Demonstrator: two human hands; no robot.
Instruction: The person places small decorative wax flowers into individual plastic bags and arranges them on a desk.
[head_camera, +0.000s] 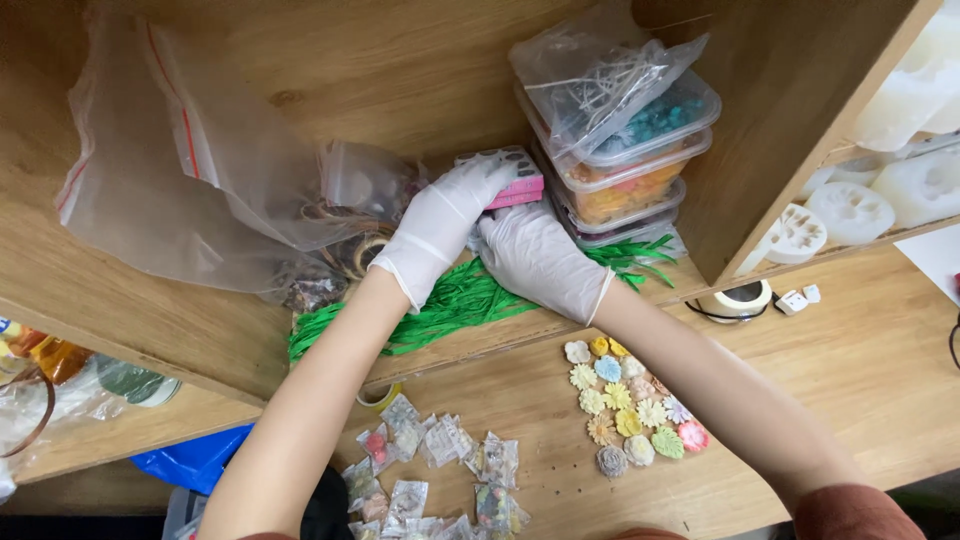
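Nearest, small clear packets (440, 470) and pastel flower-shaped pieces (630, 410) scattered on the wooden table (860, 370). Farther in, on the shelf, green paper strips (450, 300) under both white-gloved hands: left hand (440, 225) curled over a pink mould (515, 180), right hand (535, 255) pressed flat just beside it. Beyond, stacked clear plastic tubs (625, 165) and a crinkled zip bag (190, 180) crowding either side.

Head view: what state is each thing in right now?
Left hand: gloved, gripping pink box.
Right hand: gloved, flat on green strips.
Pink box: held, on shelf.
Green strips: loose, overhanging shelf edge.
Tubs: stacked, lidded.
Big bag: open, slumped.
Flower pieces: laid out on table.
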